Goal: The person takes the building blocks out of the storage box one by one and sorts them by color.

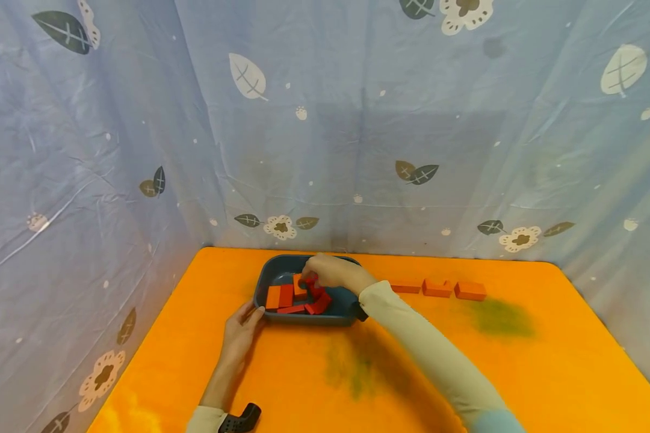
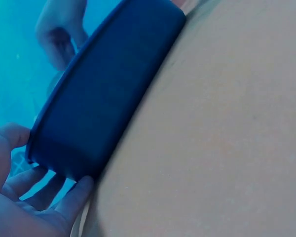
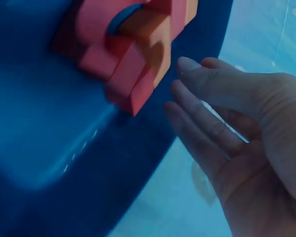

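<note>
A dark blue-grey plastic tub [image 1: 309, 321] with several red and orange blocks in it stands on the table's left half. My left hand [image 1: 241, 332] grips its near left corner, thumb at the rim and fingers against the outer wall, as the left wrist view [image 2: 34, 197] also shows. Over the tub, my right hand [image 1: 327, 272] reaches down close to a red arch-shaped block [image 1: 312, 282]. In the right wrist view, the fingers of the right hand [image 3: 237, 118] are loosely bent beside a red block [image 3: 130, 84] and an orange block [image 3: 155, 44], with nothing between them.
Right of the tub, several orange blocks lie in a row, among them a notched block [image 1: 436, 288] and a plain block [image 1: 470, 291]. The table [image 1: 563, 349] has an orange-yellow top. A pale patterned curtain [image 1: 357, 138] hangs behind it and at both sides.
</note>
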The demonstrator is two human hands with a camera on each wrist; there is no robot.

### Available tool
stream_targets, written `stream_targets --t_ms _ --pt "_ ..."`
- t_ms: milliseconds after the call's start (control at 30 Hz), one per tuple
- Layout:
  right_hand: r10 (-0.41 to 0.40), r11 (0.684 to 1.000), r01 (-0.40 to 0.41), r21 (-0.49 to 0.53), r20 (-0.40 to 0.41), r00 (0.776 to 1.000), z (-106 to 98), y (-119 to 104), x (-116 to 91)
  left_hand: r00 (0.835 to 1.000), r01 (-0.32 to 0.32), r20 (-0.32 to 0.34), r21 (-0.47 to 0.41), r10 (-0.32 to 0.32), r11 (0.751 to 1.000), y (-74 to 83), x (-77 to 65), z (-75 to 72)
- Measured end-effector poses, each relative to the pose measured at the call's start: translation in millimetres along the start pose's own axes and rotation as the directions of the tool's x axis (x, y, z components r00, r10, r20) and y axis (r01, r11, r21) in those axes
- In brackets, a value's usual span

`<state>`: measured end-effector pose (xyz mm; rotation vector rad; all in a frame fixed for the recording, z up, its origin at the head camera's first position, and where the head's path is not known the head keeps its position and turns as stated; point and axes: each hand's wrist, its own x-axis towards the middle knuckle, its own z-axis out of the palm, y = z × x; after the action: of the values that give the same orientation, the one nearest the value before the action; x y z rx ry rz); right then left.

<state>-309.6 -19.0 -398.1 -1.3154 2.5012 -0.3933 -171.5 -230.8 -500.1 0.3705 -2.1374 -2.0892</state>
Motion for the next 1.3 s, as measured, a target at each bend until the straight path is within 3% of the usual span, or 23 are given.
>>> stream_targets --t_ms 100,333,500,900,1300 --pt "0.007 1.0 -0.007 -0.01 0.004 1.0 3 -3 13 1.0 0.004 -0.012 -0.003 -0.004 1.0 -1.1 -0.1 2.6" --pt "0.058 0.988 -0.057 -0.145 0.007 0.998 10 -2 34 1.0 0.001 -0.021 -0.001 -0.001 1.0 -3.7 -0.8 11.0" --pt "0.098 0.991 -0.096 -0.09 0.018 0.995 18 4 39 1.0 0.003 -0.005 0.008 -0.003 1.0 -4.0 -1.8 14.1" --pt "0.106 0.988 -0.106 -0.108 -0.007 0.994 27 23 41 1.0 0.008 -0.006 0.016 -0.007 1.0 -2.0 0.0 11.5" --pt "0.128 0.991 -0.131 0.02 0.11 0.986 20 23 34 1.0 0.007 -0.014 0.002 -0.007 1.0 2.8 2.7 0.9"
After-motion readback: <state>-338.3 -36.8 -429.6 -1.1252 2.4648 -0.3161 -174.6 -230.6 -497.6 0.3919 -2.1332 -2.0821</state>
